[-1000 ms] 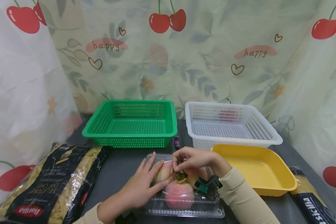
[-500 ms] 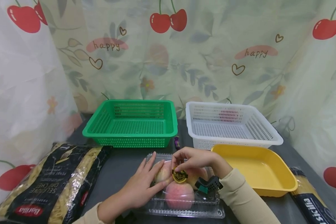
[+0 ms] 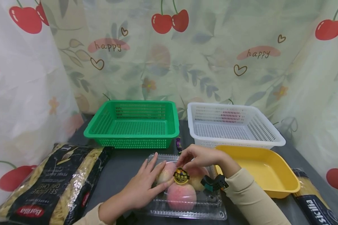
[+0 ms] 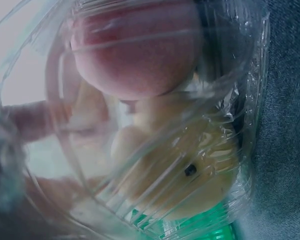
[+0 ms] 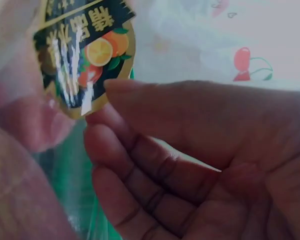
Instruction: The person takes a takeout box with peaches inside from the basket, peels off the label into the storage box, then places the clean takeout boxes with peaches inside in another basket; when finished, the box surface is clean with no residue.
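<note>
A clear plastic clamshell box (image 3: pixel 191 211) holds three peaches (image 3: pixel 181 197), seen through its lid. On the lid's top sits a round black-and-gold fruit sticker (image 3: pixel 181 177), whose printed oranges show large in the right wrist view. My right hand (image 3: pixel 204 159) pinches the sticker's far edge; the thumb (image 5: pixel 140 102) lies over the edge with the curled fingers beneath. My left hand (image 3: pixel 142 186) rests on the lid's left side with fingers spread. Close up in the left wrist view are the box's clear wall and a pale peach (image 4: pixel 190 170).
Behind the box stand a green basket (image 3: pixel 132 137) and a white basket (image 3: pixel 236 140). A yellow tray (image 3: pixel 259 168) lies at the right, beside a pasta bag (image 3: pixel 315 200). A larger pasta bag (image 3: pixel 48 184) is at the left. One purple-wrapped candy (image 3: pixel 178 143) lies between the baskets.
My right hand has shifted slightly right and up, and its wrist has turned. The sticker's face now shows more fully to the head camera. My left hand has stayed in place.
</note>
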`<state>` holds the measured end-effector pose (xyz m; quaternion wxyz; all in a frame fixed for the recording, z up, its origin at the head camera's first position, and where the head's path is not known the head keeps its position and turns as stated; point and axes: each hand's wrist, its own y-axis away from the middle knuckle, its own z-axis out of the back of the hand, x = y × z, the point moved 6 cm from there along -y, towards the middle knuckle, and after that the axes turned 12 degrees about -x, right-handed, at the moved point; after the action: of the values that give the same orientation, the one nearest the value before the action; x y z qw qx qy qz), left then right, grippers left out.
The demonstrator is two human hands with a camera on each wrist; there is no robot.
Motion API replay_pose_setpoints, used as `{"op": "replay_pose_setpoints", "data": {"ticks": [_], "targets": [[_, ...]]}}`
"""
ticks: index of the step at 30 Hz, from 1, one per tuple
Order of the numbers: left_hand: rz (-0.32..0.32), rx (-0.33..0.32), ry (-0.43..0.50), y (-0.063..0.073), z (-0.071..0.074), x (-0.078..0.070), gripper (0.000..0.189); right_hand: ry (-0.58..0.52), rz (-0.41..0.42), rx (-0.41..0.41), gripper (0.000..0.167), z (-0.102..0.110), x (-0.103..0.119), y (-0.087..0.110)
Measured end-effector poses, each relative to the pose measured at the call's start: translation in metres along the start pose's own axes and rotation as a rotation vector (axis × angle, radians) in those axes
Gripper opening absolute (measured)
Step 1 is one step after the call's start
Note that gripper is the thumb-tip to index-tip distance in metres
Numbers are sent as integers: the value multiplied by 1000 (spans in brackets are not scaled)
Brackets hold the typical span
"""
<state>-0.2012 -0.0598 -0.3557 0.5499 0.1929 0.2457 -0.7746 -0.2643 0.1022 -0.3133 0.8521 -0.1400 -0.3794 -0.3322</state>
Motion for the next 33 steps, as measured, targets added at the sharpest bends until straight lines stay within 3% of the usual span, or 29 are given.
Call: {"op": "replay_pose_setpoints", "data": {"ticks": [4,9,24,33], "targets": [[-27,-16,-8,0,0,0,71,21,-43,-6,16,1,-3,0],[-55,-32,-12,0,1,-1,70,43,-21,-5,10,1,-4,-1],[-52,-52,-3,2,2,-3,68,-2,-42,75,9,-2,-3,1],[-41,-30,11,2,2,-3,70,-52,-45,113,11,-5,-3,1]]}}
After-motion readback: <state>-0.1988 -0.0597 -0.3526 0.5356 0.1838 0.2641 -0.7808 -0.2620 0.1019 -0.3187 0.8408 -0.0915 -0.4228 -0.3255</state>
